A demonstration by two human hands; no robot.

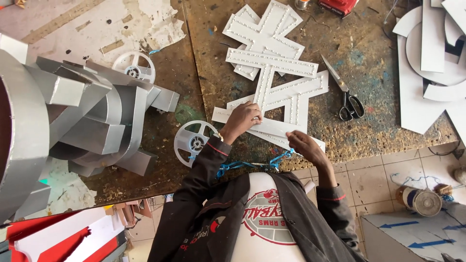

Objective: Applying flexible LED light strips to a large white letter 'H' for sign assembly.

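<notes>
Two bare hands work at the near edge of a worn, paint-flecked counter [369, 121]. Largest on it is a pile of silver box-shaped letters [82, 116] filling the left end. At the right end lie flat white cut-out boards [427, 73]. Between them, near the middle, lies a stack of white cut-out shapes [272, 63], angular and cross-like, their faces studded with rows of small pale dots along the outlines; the lowest strip reaches the near edge. Black-handled scissors [343, 94] lie just right of that stack, blades closed. Two white spools [194, 141] sit left of it. Blue wire [252, 164] trails along the near edge. Left hand [241, 120] presses its fingertips on the white strip, its grip narrow; right hand [302, 144] pinches the strip's near edge.
</notes>
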